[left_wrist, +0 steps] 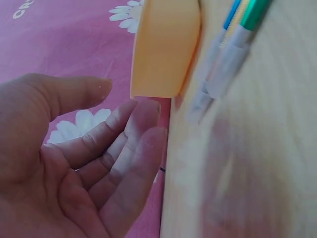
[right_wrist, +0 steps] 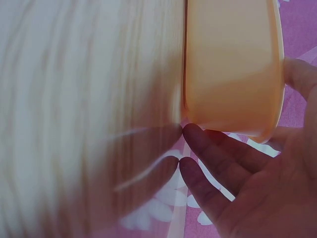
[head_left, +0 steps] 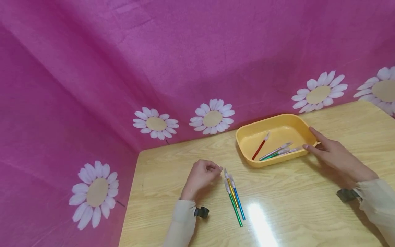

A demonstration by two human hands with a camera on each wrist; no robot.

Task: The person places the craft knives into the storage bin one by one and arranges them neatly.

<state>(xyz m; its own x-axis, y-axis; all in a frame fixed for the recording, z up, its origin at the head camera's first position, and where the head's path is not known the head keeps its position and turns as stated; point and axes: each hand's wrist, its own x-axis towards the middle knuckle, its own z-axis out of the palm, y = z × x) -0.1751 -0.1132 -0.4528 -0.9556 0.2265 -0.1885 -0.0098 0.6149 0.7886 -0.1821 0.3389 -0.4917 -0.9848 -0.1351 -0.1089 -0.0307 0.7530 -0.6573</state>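
The right hand (head_left: 342, 159) grips the right end of the yellow tray (head_left: 279, 161); in the right wrist view its thumb meets the rim and other fingers lie against the outer wall (right_wrist: 233, 94). Inside the tray lie a red pen-like knife (head_left: 259, 150) and several others, one green. Left of the tray, the left hand (head_left: 202, 176) holds nothing, its fingers loosely bent with a gap to the thumb in the left wrist view (left_wrist: 94, 148). Just right of its fingertips, green (head_left: 236, 211), gold (head_left: 232, 192) and blue (head_left: 239, 204) knives with clear caps lie side by side on the table.
The wooden table (head_left: 293, 212) meets a pink cloth (head_left: 185, 51) with white flowers along its back and left edges. The tray stands near the back edge. Dark devices are strapped at the left wrist (head_left: 202, 212) and right wrist (head_left: 347, 195).
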